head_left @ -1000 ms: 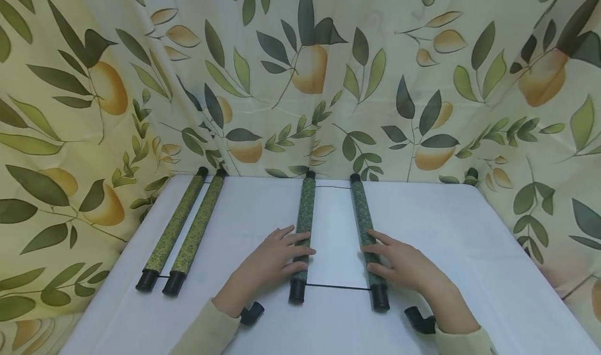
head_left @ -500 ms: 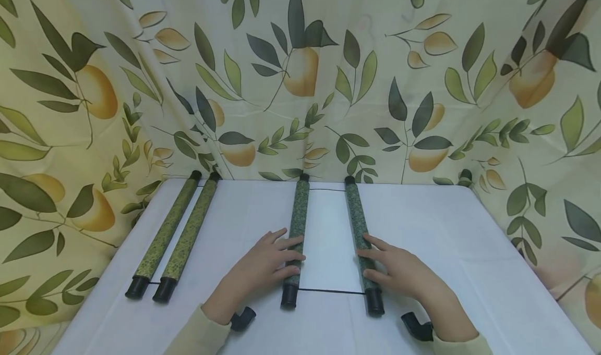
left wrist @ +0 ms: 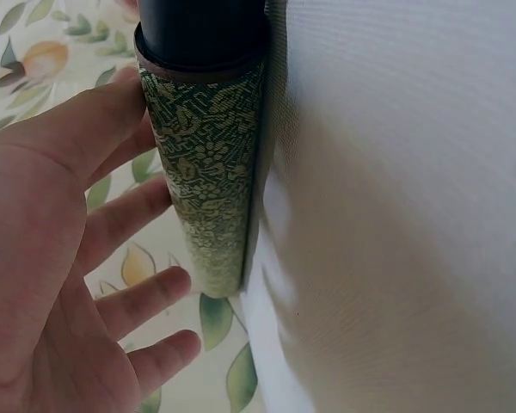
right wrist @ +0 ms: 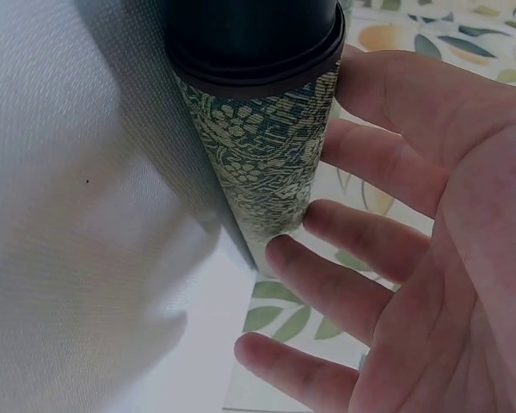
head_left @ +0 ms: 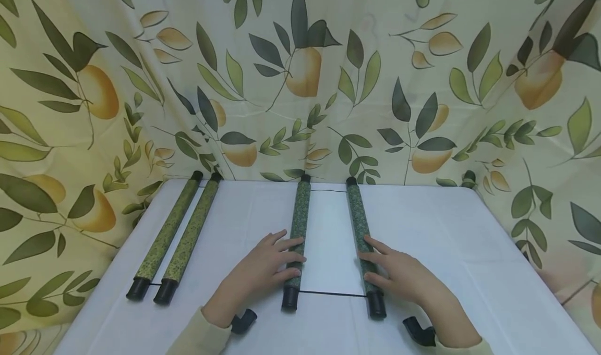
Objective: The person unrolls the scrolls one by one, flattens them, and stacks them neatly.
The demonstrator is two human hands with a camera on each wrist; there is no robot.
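Observation:
A scroll lies partly unrolled on the table, its pale sheet (head_left: pixel 330 240) showing between two green brocade rolls with black end knobs. My left hand (head_left: pixel 263 267) rests its spread fingers on the left roll (head_left: pixel 301 209). On the right roll (head_left: pixel 358 209) lie the fingertips of my right hand (head_left: pixel 399 272), also spread. From the left wrist view, the thumb touches the brocade roll (left wrist: pixel 208 163) near its black knob (left wrist: pixel 205 30). In the right wrist view the fingers are loosely bent beside the other roll (right wrist: pixel 262 155), and the little finger stands apart from it.
A second scroll, in yellow-green brocade (head_left: pixel 191 232), lies to the left with its two rolls close together. Black curved pieces (head_left: pixel 244 321) sit by both wrists. The white-covered table (head_left: pixel 436 224) ends at a leaf-and-fruit patterned curtain (head_left: pixel 366 84).
The head view has shifted slightly, so everything appears a little lower and to the left. Both hands stay on the rolls, with no clear movement of the scroll.

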